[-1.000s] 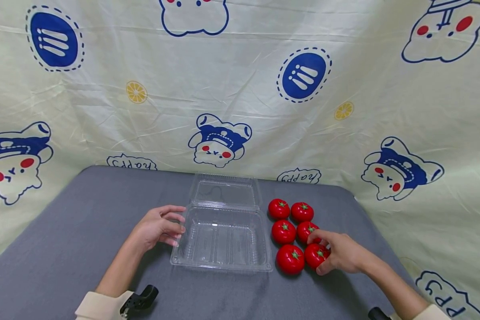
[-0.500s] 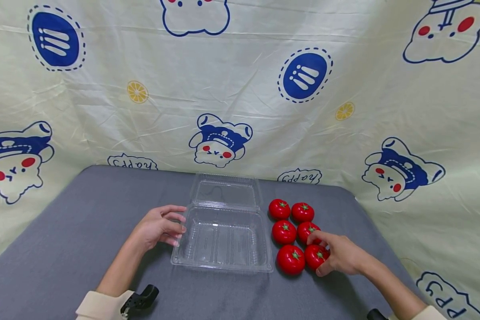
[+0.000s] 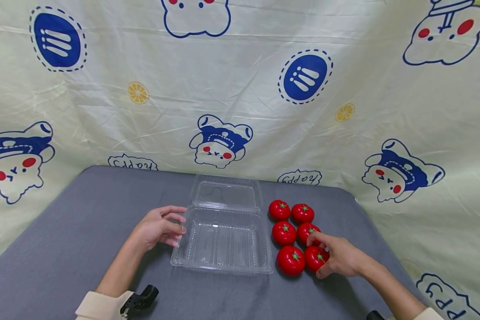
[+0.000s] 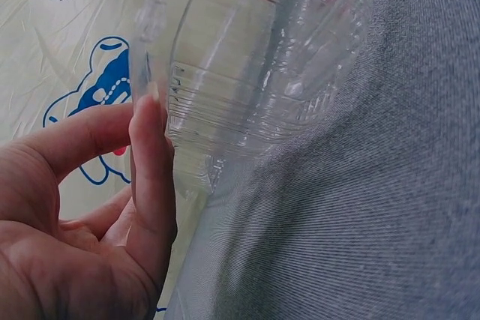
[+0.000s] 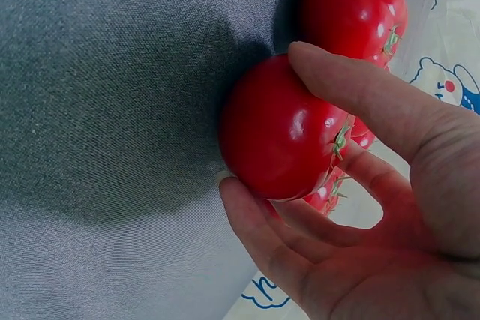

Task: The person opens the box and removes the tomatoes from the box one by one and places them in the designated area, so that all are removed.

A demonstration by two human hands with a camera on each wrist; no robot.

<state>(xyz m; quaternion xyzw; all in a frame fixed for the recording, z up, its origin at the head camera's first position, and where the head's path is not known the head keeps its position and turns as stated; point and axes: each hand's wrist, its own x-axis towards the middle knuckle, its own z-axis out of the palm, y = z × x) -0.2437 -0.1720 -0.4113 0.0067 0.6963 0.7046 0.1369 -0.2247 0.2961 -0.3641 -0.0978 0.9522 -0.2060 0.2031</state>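
A hinged clear plastic container (image 3: 224,235) lies on the grey cloth with its lid (image 3: 226,192) folded back toward the wall. My left hand (image 3: 160,226) pinches its left rim (image 4: 141,58), thumb and fingers together at the edge. Right of the container sit several red tomatoes with green stems, in two columns. The right hand (image 3: 340,254) holds the near right tomato (image 5: 281,129), thumb on one side and fingers round the other. Beside it is the near left tomato (image 3: 290,261). The right fingertips overlap the middle right tomato (image 3: 307,232) in the head view.
The far left tomato (image 3: 279,210), far right tomato (image 3: 302,214) and middle left tomato (image 3: 284,233) stand close together beside the container's right wall. A printed cream curtain (image 3: 240,89) hangs behind the grey table (image 3: 84,231).
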